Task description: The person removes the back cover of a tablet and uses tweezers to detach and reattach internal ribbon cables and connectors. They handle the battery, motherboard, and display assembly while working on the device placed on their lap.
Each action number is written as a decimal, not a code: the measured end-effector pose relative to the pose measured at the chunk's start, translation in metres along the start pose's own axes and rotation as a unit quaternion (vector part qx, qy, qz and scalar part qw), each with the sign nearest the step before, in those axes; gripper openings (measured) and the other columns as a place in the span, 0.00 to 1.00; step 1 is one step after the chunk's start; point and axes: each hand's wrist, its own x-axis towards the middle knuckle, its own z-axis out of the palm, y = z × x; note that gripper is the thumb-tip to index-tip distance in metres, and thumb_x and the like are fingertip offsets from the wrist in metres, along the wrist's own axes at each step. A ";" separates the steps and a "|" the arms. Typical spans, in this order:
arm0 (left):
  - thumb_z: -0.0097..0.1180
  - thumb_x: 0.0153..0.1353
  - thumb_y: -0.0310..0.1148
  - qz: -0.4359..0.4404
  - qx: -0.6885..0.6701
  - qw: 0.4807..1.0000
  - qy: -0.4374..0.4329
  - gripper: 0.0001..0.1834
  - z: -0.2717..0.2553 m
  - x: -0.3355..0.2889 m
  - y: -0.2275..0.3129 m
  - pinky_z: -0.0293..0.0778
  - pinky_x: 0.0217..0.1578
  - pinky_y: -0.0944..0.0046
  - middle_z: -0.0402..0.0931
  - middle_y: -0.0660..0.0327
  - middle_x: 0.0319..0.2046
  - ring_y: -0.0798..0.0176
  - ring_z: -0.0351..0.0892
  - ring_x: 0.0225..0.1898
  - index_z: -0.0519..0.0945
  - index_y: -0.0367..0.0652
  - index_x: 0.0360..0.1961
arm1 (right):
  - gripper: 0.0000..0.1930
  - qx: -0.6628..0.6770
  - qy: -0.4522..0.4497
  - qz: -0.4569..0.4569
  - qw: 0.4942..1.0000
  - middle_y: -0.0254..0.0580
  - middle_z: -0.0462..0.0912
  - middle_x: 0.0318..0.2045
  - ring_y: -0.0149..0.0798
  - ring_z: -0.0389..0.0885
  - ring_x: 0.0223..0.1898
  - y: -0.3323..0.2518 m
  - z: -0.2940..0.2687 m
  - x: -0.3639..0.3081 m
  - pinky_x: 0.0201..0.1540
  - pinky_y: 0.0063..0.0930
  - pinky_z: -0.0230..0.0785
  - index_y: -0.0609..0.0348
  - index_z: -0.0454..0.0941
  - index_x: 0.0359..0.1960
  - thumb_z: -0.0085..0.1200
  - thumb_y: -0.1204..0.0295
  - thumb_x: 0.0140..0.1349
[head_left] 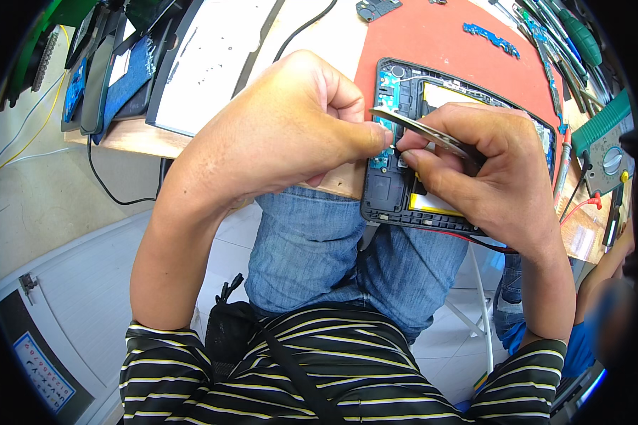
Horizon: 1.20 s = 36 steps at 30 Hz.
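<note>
An opened tablet (386,190) lies on a red mat at the table's near edge, its inside facing up. It shows a blue circuit board (381,161) along its left side and a silver-and-yellow battery (432,205), partly hidden under my right hand. My left hand (326,117) is closed, thumb and forefinger pinched over the blue board; whatever they hold is too small to make out. With my right hand (485,152) I grip metal tweezers (422,129), which lie slantwise across the palm. My right thumb and fingertip come together beside the left thumb, just above the board.
On the red mat (432,35) lies a loose blue circuit strip (490,39). Hand tools, including a green-handled screwdriver (580,37), crowd the right, near a green multimeter (609,145) with leads. Device parts (120,78) pile up at left beside a white panel (205,57). Another person's arm (606,273) shows at right.
</note>
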 end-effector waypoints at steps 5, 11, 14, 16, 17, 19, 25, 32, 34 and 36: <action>0.67 0.65 0.30 0.005 -0.005 1.000 0.001 0.11 0.000 -0.001 0.001 0.54 0.13 0.76 0.71 0.72 0.14 0.82 0.63 0.13 0.84 0.37 0.26 | 0.05 0.023 -0.002 0.013 1.000 0.26 0.69 0.19 0.18 0.62 0.21 -0.001 -0.001 0.000 0.24 0.19 0.55 0.67 0.85 0.35 0.64 0.81 0.58; 0.67 0.66 0.31 0.003 0.007 1.000 0.004 0.10 0.000 0.000 0.000 0.55 0.12 0.76 0.73 0.72 0.15 0.82 0.63 0.12 0.87 0.34 0.33 | 0.06 0.033 -0.002 0.049 0.998 0.23 0.68 0.18 0.18 0.62 0.21 -0.004 -0.002 -0.001 0.25 0.18 0.55 0.66 0.86 0.38 0.64 0.81 0.59; 0.67 0.66 0.31 0.001 0.008 1.000 0.002 0.09 0.000 0.000 -0.001 0.55 0.12 0.76 0.73 0.72 0.15 0.82 0.63 0.12 0.87 0.34 0.33 | 0.06 0.027 -0.002 0.037 0.999 0.24 0.68 0.18 0.18 0.62 0.21 -0.003 -0.002 0.000 0.24 0.18 0.55 0.66 0.86 0.38 0.64 0.81 0.59; 0.67 0.65 0.31 0.002 0.008 1.000 0.004 0.09 0.000 0.000 -0.001 0.54 0.12 0.76 0.73 0.72 0.15 0.82 0.63 0.12 0.86 0.36 0.30 | 0.06 0.016 0.001 0.014 1.000 0.26 0.68 0.18 0.18 0.62 0.21 -0.002 -0.001 0.000 0.24 0.19 0.56 0.67 0.86 0.37 0.64 0.82 0.58; 0.68 0.65 0.31 0.001 0.012 1.000 0.003 0.09 -0.001 0.000 -0.001 0.54 0.12 0.76 0.73 0.73 0.14 0.82 0.63 0.12 0.86 0.36 0.30 | 0.05 0.013 0.001 0.013 1.000 0.26 0.68 0.18 0.19 0.63 0.21 -0.002 -0.001 0.000 0.24 0.19 0.56 0.67 0.86 0.36 0.64 0.82 0.58; 0.68 0.65 0.31 0.000 0.018 1.000 0.001 0.10 -0.001 0.000 -0.001 0.53 0.12 0.75 0.72 0.73 0.14 0.83 0.62 0.12 0.85 0.37 0.29 | 0.05 0.006 0.001 0.011 1.000 0.27 0.69 0.18 0.19 0.63 0.20 -0.002 -0.001 0.000 0.24 0.20 0.56 0.67 0.86 0.36 0.63 0.82 0.57; 0.68 0.64 0.30 -0.003 0.009 1.000 0.007 0.11 0.000 0.000 0.000 0.53 0.13 0.75 0.71 0.74 0.14 0.83 0.61 0.12 0.84 0.37 0.26 | 0.05 0.007 0.012 0.012 1.000 0.28 0.71 0.20 0.19 0.63 0.21 -0.001 0.001 0.000 0.24 0.20 0.56 0.67 0.86 0.36 0.64 0.81 0.57; 0.68 0.64 0.30 0.002 0.019 1.000 0.004 0.10 0.000 0.000 0.000 0.53 0.13 0.75 0.72 0.73 0.14 0.83 0.62 0.13 0.85 0.36 0.28 | 0.05 -0.008 0.002 0.022 1.000 0.27 0.70 0.19 0.19 0.62 0.20 -0.004 -0.001 0.000 0.23 0.20 0.55 0.66 0.86 0.36 0.64 0.81 0.58; 0.68 0.65 0.31 0.005 0.022 1.000 0.004 0.10 0.000 0.000 0.000 0.54 0.13 0.76 0.72 0.73 0.14 0.83 0.63 0.13 0.85 0.36 0.28 | 0.05 -0.001 0.002 0.019 1.000 0.26 0.69 0.18 0.18 0.62 0.20 -0.004 0.000 0.000 0.24 0.19 0.55 0.66 0.85 0.36 0.64 0.81 0.59; 0.68 0.65 0.31 0.006 0.025 1.000 0.002 0.10 -0.001 0.000 0.000 0.54 0.13 0.76 0.72 0.73 0.14 0.83 0.63 0.13 0.85 0.36 0.29 | 0.05 0.003 0.004 0.018 1.000 0.25 0.69 0.18 0.18 0.62 0.21 -0.003 0.000 0.000 0.24 0.19 0.55 0.66 0.86 0.36 0.64 0.81 0.59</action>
